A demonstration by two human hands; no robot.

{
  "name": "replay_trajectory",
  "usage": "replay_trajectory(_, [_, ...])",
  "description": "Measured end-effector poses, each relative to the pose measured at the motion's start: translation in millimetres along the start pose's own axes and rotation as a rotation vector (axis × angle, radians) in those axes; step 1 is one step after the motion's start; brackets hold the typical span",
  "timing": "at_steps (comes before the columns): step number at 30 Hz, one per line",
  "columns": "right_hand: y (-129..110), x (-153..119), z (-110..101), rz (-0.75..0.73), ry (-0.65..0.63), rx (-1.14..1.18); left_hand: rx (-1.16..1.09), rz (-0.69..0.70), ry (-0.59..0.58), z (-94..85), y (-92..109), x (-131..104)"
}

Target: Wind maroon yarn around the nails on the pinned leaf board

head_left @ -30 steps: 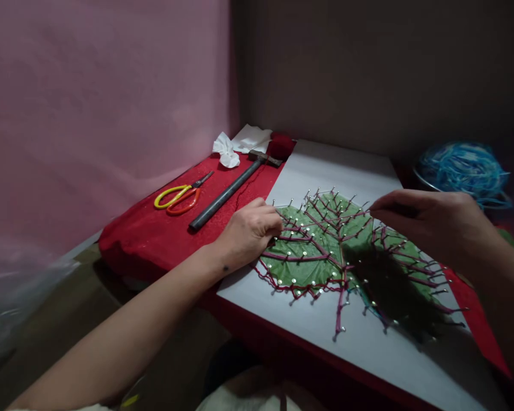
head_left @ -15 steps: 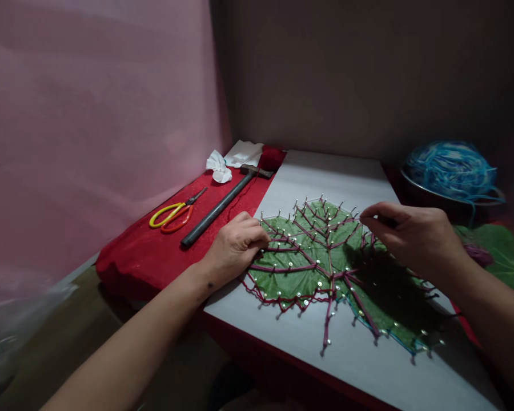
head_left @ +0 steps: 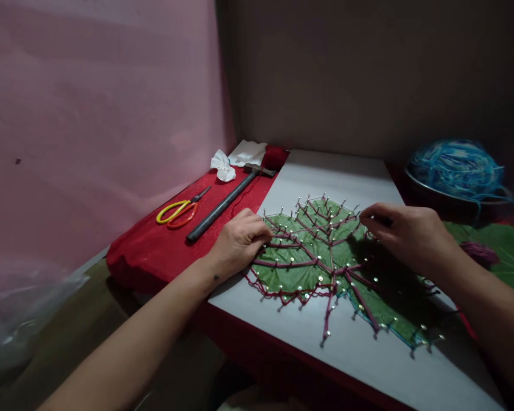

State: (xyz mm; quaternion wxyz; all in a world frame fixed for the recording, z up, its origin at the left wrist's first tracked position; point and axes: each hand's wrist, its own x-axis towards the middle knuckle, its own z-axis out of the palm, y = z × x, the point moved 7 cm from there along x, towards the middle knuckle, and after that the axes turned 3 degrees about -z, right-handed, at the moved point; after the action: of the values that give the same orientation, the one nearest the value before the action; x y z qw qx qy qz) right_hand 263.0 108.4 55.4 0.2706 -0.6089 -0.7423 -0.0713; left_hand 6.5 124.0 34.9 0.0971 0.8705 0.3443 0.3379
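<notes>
A large green leaf [head_left: 291, 279] lies on a white board [head_left: 342, 171], ringed with upright nails. Purple yarn [head_left: 297, 264] runs between nails along its veins. Red yarn [head_left: 282, 295] zigzags along the lower left edge and leads under my left hand [head_left: 244, 240]. That hand rests at the leaf's left edge, fingers pinched; the red yarn appears to be in them. Teal yarn [head_left: 398, 337] follows the lower right edge. Above the leaf's upper right edge, my right hand [head_left: 406, 231] is closed in a pinch beside the nails. What it pinches is too small to make out.
On the red cloth [head_left: 141, 257] at left lie yellow-and-orange scissors [head_left: 182, 212], a hammer [head_left: 223, 208], and crumpled white paper [head_left: 223, 166]. A red yarn ball [head_left: 276, 155] sits behind. At right are a bowl of blue yarn [head_left: 458, 168], purple yarn [head_left: 480, 255] and another leaf [head_left: 505, 251].
The view has shifted slightly, so the surroundings appear a little further right. Both hands keep nearly the same pinched poses at the leaf's edges.
</notes>
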Motion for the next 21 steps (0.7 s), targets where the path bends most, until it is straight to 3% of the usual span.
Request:
replay_trajectory(4, [-13.3,0.0,-15.3,-0.079,0.124,0.040,-0.002,-0.003,0.012,1.2,-0.6,1.3])
replay_trajectory(6, [-28.8,-3.5,-18.7,-0.157,0.110,0.096,0.000,0.008,0.017,1.4,-0.3,1.5])
replay_trajectory(11, [-74.6,-17.8,-3.4,-0.395,-0.186,0.302,-0.002,0.037,0.015,2.3,0.1,0.7])
replay_trajectory(15, [-82.9,-13.9,13.4,-0.381,-0.309,0.251,-0.035,0.022,0.013,3.4,-0.8,0.0])
replay_trajectory(21, [-91.6,12.8,43.6,-0.373,-0.448,0.160,-0.030,0.013,0.015,3.7,0.4,0.1])
